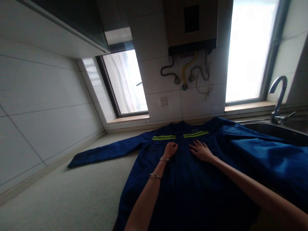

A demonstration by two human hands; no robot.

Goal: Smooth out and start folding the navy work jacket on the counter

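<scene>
**Two hands on a blue work jacket spread over a kitchen counter**

The pale counter (pixel 72 192) runs from the tiled wall (pixel 43 106) on the left towards the sink (pixel 276 130) on the right, and most of its middle is covered by a dark blue work jacket (pixel 192 186). The jacket lies flat, front up, collar towards the back wall, with one sleeve (pixel 106 152) stretched out to the left across the bare counter and its other side draped over the sink's edge. Two yellow-green reflective stripes (pixel 180 135) cross the chest just below the collar.

Above, a water heater (pixel 191 24) hangs between two bright windows (pixel 126 81), with hoses (pixel 187 75) looping beneath it and a wall socket (pixel 163 101) lower down. A curved tap (pixel 279 96) stands behind the sink.

The right hand (pixel 201 150) lies open, palm down, fingers spread on the chest of the jacket just below the stripes. The left hand (pixel 170 149) rests close beside it on the cloth, curled into a loose fist; whether it pinches any fabric cannot be told. Two thin bangles (pixel 160 167) circle the left wrist.
</scene>
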